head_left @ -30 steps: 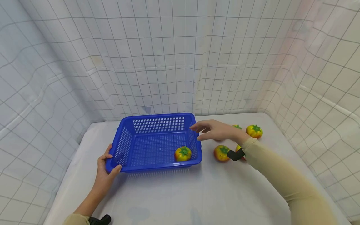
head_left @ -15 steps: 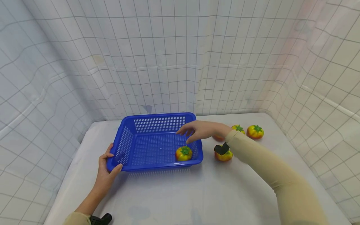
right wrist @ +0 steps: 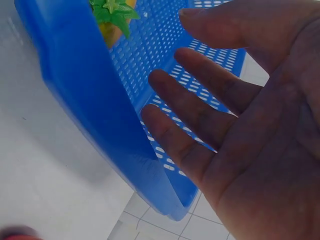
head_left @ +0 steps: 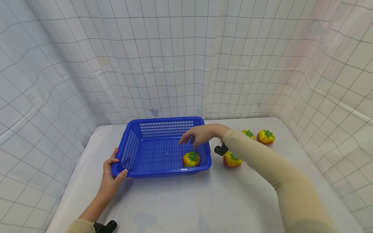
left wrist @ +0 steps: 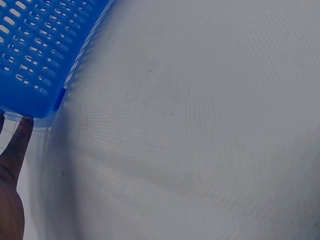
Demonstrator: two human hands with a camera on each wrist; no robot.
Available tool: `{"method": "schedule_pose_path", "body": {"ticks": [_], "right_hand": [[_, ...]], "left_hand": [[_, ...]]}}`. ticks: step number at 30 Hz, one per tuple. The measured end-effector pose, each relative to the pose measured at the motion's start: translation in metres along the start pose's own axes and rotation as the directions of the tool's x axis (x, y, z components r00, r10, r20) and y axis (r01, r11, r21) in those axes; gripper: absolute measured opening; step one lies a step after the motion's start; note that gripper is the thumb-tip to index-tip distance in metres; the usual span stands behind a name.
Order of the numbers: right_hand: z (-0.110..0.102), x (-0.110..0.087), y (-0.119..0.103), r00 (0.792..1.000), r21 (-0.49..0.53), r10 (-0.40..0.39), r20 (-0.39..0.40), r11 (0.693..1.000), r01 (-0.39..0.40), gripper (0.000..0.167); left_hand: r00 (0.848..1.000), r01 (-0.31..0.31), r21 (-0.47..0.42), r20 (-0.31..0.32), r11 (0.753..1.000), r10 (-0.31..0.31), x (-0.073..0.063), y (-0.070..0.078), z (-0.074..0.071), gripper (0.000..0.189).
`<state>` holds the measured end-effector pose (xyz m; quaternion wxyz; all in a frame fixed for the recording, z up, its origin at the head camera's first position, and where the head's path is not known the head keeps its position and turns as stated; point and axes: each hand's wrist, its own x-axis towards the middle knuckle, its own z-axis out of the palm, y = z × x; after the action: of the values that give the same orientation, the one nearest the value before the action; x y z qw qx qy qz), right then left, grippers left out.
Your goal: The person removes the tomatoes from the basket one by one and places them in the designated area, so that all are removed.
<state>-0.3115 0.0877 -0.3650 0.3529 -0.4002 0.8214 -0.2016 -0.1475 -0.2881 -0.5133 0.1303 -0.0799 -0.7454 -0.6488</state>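
Note:
A blue perforated plastic basket (head_left: 163, 174) stands on the white-covered table. My left hand (head_left: 109, 181) grips its front left corner, thumb on the front rim and fingers at the left side. In the left wrist view, part of that hand (left wrist: 12, 165) meets the basket's rim. A red-and-yellow tomato (head_left: 191, 159) with green star-shaped leaves lies in the basket's front right corner. Just behind and above it, my right hand (head_left: 201, 134) hovers over the right side with fingers loosely bent. The right wrist view shows its palm (right wrist: 260, 150) and fingers holding nothing.
Several similar tomatoes are on the table right of the basket: one near tomato (head_left: 232, 160), one behind the sleeve (head_left: 248, 134), one farther right tomato (head_left: 265, 137). My right forearm crosses above them. White grid-patterned curtains (head_left: 175, 64) enclose the back and sides.
My right hand has moved left across the right rim to above the basket's inside, still empty. The left hand keeps its grip, and the tomato in the basket stays put.

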Motion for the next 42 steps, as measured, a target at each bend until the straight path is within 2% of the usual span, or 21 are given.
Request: {"method": "schedule_pose_path", "body": {"ticks": [12,17,23,32,42], "right_hand": [[0.001,0.021,0.001,0.994,-0.116,0.079,0.078,0.991,-0.069,0.062],[0.004,0.027,0.001,0.986,-0.153,0.128,0.103,0.982,-0.111,0.068],[0.007,0.032,0.000,0.972,-0.195,0.184,0.146,0.969,-0.154,0.068],[0.008,0.034,0.001,0.954,-0.222,0.202,0.220,0.963,-0.152,0.070],[0.013,0.033,-0.002,0.944,-0.278,0.203,0.261,0.952,-0.128,0.073]], "left_hand": [[1.000,-0.002,0.022,0.004,1.000,0.002,-0.003,-0.001,0.000,0.044],[1.000,0.008,0.033,0.004,0.999,-0.009,-0.005,0.001,0.001,0.045],[1.000,0.014,0.032,0.001,0.999,-0.014,-0.006,0.002,0.002,0.044],[1.000,0.003,0.028,-0.003,1.000,-0.003,-0.005,0.003,0.002,0.044],[1.000,-0.001,0.019,0.001,1.000,0.001,-0.005,0.002,0.002,0.044]]}}
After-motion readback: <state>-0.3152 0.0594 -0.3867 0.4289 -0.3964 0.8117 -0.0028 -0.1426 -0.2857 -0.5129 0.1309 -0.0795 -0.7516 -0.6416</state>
